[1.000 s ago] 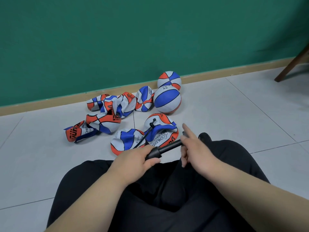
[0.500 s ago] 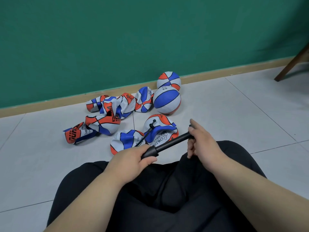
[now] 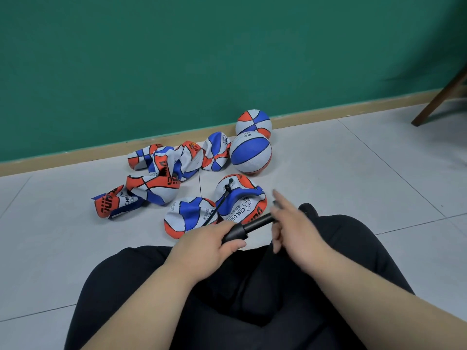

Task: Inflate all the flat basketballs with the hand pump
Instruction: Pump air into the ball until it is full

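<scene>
1. While the person sits on the tiled floor point(image 3: 353, 173), I find the hand pump point(image 3: 249, 227) held across the lap, just short of the balls.
2. The left hand point(image 3: 209, 245) clasps the front end of the barrel, thumb underneath. The right hand point(image 3: 297, 228) covers the handle end. It is blurred, with the forefinger sticking out and the other fingers apparently curled about the handle.
3. A thin hose point(image 3: 222, 202) runs from the pump to the valve of the nearest flat basketball point(image 3: 242, 198), which lies crumpled on the floor beside a second flat ball point(image 3: 189, 218).
4. More flat balls point(image 3: 161, 173) lie heaped nearer the green wall point(image 3: 227, 59), and two inflated balls point(image 3: 250, 154) stand to their right.
5. Handling, in my judgement: the pump is light and rigid, and is best taken at barrel and handle, as now. The flat basketball is limp, light and free to slide. The needle joint looks the weak point, so I would keep strokes in line with the barrel and avoid tugging the hose.
</scene>
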